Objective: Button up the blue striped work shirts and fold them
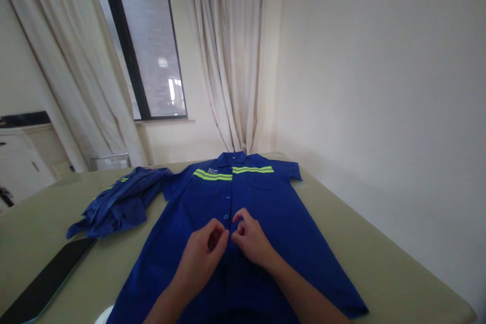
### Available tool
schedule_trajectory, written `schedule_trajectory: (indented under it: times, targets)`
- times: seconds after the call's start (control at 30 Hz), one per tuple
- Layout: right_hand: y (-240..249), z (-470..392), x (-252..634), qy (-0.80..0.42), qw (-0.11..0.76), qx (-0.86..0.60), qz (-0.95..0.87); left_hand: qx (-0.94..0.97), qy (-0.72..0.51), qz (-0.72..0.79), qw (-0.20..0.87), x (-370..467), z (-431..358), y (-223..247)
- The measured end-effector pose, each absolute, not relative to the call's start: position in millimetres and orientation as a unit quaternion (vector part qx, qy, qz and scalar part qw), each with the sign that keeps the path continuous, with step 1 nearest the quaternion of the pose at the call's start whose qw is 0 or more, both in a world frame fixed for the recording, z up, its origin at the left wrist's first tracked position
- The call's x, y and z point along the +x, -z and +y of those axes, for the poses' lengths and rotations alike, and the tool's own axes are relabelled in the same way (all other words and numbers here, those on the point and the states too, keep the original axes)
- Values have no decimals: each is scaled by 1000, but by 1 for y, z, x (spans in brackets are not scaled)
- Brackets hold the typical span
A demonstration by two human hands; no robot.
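A blue short-sleeved work shirt lies spread front up, its collar at the far end. Yellow-green reflective bands cross its chest, and buttons show down the front opening. Over that opening, my left hand is closed, thumb and index fingertip brought together near the shirt's front edge. Whether cloth or a button is between them is hidden. Just right of it is my right hand, with a bent index finger and a gap to the thumb. Nothing shows in that gap, and the other fingers are curled in.
A crumpled second blue garment lies left of the shirt on the greenish table. Nearer on the left is a dark flat panel. A white round object shows partly at the bottom edge. A wall runs along the right.
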State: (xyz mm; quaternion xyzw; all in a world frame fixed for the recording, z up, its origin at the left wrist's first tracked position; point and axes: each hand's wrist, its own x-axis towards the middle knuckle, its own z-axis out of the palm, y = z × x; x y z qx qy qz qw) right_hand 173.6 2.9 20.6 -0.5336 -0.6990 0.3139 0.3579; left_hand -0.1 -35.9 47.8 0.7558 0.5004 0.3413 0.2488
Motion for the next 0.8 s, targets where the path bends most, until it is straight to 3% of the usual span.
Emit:
schedule_trajectory:
  times: [0.1,0.3,0.43,0.8]
  targets:
    - [-24,-1,175,-352,391,-523,-671,757,-303,548,187,3,-18,-25]
    - [-30,-27,168,-187,166,-607,-754,804,-223,513,201,-12,-28,-6]
    - [-34,-35,164,-167,94,-584,-789,811,-225,495,217,-17,-31,-9]
    - [-30,-31,163,-162,117,-605,-771,795,-235,523,198,-12,-29,-6]
